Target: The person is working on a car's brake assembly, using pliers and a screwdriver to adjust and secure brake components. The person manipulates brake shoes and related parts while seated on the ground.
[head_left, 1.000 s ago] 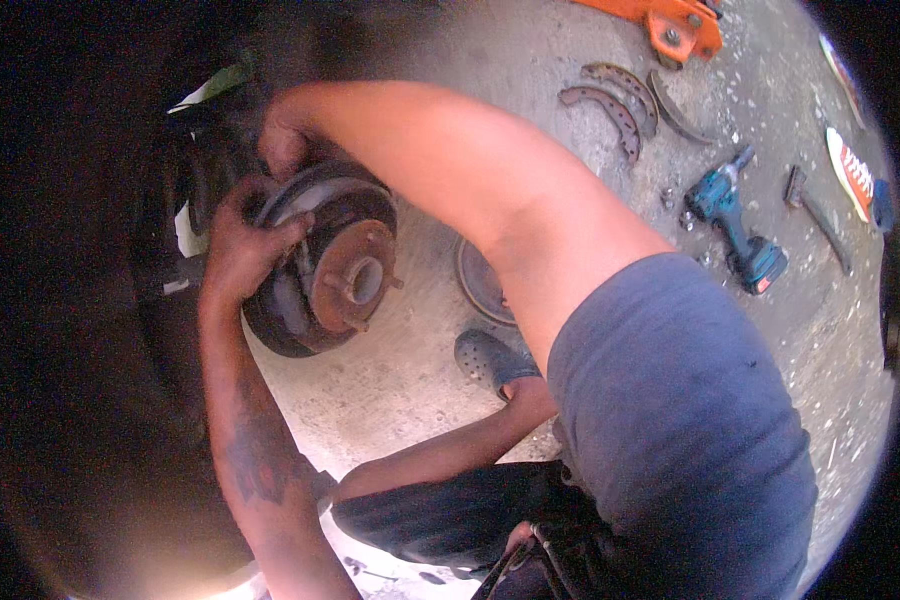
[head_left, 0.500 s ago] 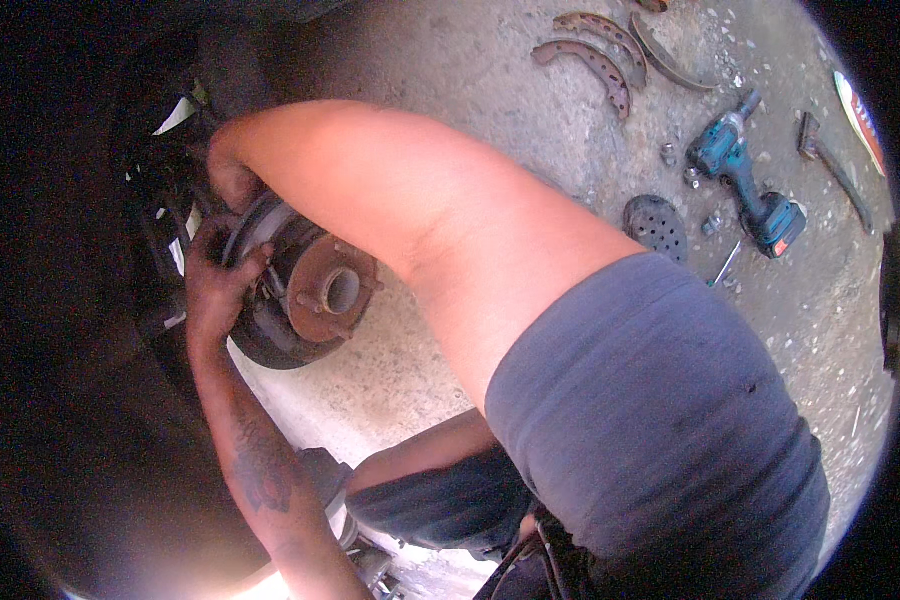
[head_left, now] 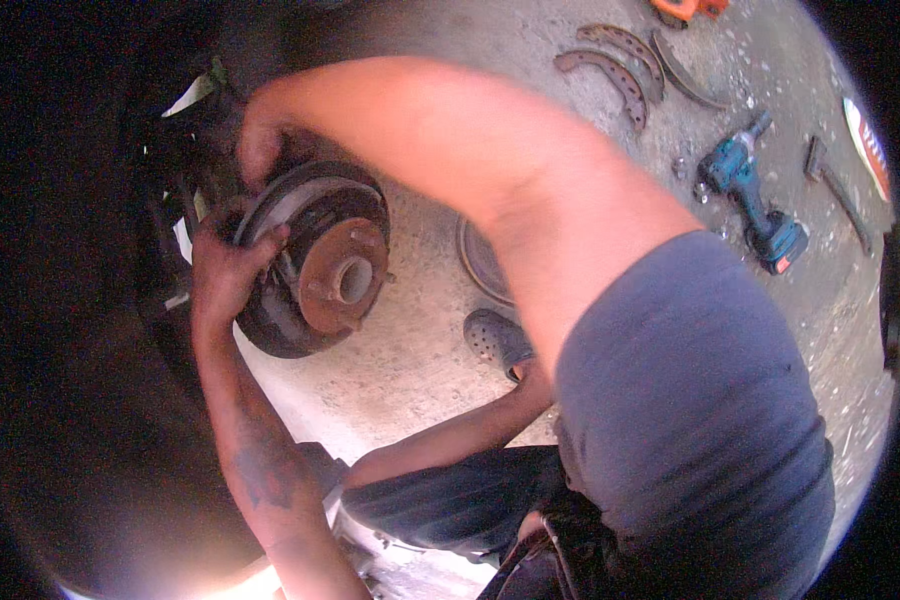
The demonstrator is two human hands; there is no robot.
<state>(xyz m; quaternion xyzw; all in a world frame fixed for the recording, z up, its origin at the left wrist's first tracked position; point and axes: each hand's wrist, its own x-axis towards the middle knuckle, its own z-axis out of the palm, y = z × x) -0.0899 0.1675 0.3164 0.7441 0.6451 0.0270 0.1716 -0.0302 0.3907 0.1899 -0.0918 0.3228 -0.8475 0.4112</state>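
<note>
The brake assembly (head_left: 305, 250) sits at the left of the view, above the concrete floor (head_left: 370, 400), its round body tilted toward the person's right. Its hub flange (head_left: 320, 290) is a flat disc coated in brown-orange rust, matte and rough, with short studs standing out from its face and a raised tubular collar (head_left: 354, 280) in the middle, paler and greyer than the disc. Around the upper edge runs a smooth, curved grey band (head_left: 288, 200); the lower body is blackish and rounded. The left hand (head_left: 228, 265) is closed around the left edge, thumb over the front and fingers going behind. The right hand (head_left: 260, 155) reaches behind the top edge; its fingers are hidden, so whether it holds anything cannot be told. Rust-brown, crescent-shaped brake shoes (head_left: 610, 85) lie on the floor, well apart.
</note>
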